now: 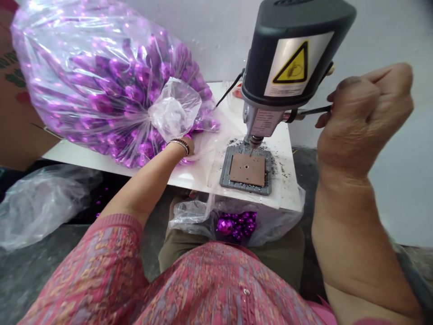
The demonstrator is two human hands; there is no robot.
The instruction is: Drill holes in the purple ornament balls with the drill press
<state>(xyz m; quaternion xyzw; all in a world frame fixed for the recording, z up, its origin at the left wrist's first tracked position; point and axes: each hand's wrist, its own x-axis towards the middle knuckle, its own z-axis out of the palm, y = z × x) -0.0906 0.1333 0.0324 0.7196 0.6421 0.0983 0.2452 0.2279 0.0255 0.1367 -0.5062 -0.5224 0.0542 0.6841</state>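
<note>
With the raised right hand point(367, 119), clamps fingers round the black lever point(314, 110) of the drill point(287, 58). Has the left hand point(190, 147) just beside the clear bag point(71, 38) of purple balls point(135, 92) on the table point(185, 177); cannot tell the hidden fingers' state.

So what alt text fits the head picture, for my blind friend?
A person's right hand grips the lever of a drill press. The left hand, partly hidden, is by a big clear bag of shiny purple pieces.
</note>
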